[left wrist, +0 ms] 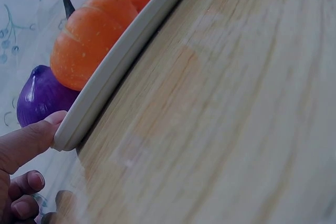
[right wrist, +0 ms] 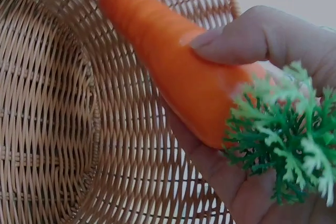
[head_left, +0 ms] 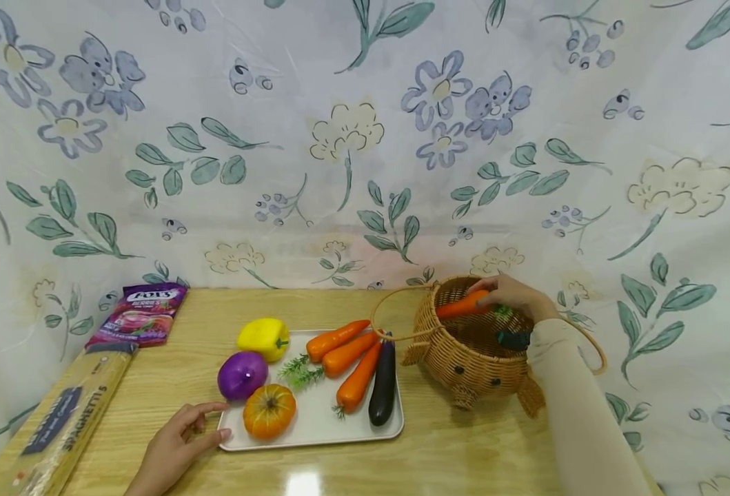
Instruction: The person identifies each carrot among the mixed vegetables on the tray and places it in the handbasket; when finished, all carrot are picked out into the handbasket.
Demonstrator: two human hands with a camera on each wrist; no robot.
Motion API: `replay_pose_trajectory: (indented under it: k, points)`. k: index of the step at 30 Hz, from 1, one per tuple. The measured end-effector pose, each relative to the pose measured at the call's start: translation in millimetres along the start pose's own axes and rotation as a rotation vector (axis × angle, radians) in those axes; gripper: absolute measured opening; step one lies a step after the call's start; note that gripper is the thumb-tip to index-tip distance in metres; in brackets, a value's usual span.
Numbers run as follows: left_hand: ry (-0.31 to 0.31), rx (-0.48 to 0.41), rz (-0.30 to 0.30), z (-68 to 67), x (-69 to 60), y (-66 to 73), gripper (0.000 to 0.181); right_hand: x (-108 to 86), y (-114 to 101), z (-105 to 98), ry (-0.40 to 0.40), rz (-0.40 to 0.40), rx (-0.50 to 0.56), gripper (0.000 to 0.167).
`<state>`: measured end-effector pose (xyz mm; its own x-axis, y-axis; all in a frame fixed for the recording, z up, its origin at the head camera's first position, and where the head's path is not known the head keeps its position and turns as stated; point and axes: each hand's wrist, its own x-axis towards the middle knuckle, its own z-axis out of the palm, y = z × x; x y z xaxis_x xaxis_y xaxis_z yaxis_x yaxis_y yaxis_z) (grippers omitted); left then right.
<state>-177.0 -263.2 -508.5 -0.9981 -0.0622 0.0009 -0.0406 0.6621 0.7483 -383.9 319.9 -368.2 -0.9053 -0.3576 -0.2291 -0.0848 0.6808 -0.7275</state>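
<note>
The carrot (right wrist: 157,51) is inside the mouth of the wicker basket (head_left: 464,368), grasped by the right hand (head_left: 513,296). The thumb lies along the carrot's upper side and the palm and fingers are beneath it, close to the green leafy top (right wrist: 286,135); the orange tip points away from the hand, across the woven inner wall. The basket sits on the wooden table (head_left: 464,455), to the right of the white tray (head_left: 315,430), its round handles folded out to either side.

The left hand (head_left: 181,441) is at the tray's near left corner, a fingertip touching the rim and the remaining fingers loosely bent, not wrapped around anything. Three more carrots (head_left: 347,355) lie on the tray beside a dark eggplant (head_left: 383,386). A small pumpkin (head_left: 269,411) is by the near left corner, with a purple onion (head_left: 242,375) and a yellow pepper (head_left: 262,339) behind it. A spaghetti packet (head_left: 73,417) and a purple pouch (head_left: 140,315) lie farther left.
</note>
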Motion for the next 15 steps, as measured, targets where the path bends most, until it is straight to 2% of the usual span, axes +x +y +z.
replay_pose_trajectory:
  k: [4,9,11,15]
  points:
    - [-0.02,0.01,-0.042,0.0,-0.7,1.8,0.047,1.7,8.7,3.0,0.005,-0.021,0.008,0.047]
    - [-0.019,0.014,-0.06,-0.1,-0.2,2.5,0.049,4.9,15.1,5.0,-0.048,-0.065,-0.011,0.043]
    - [-0.02,0.013,-0.061,0.1,0.9,2.3,0.049,5.5,13.9,5.6,-0.061,-0.049,-0.024,0.043]
    - [-0.036,0.028,-0.083,-0.7,2.8,2.8,0.051,7.7,9.2,9.0,-0.037,0.003,-0.12,0.045]
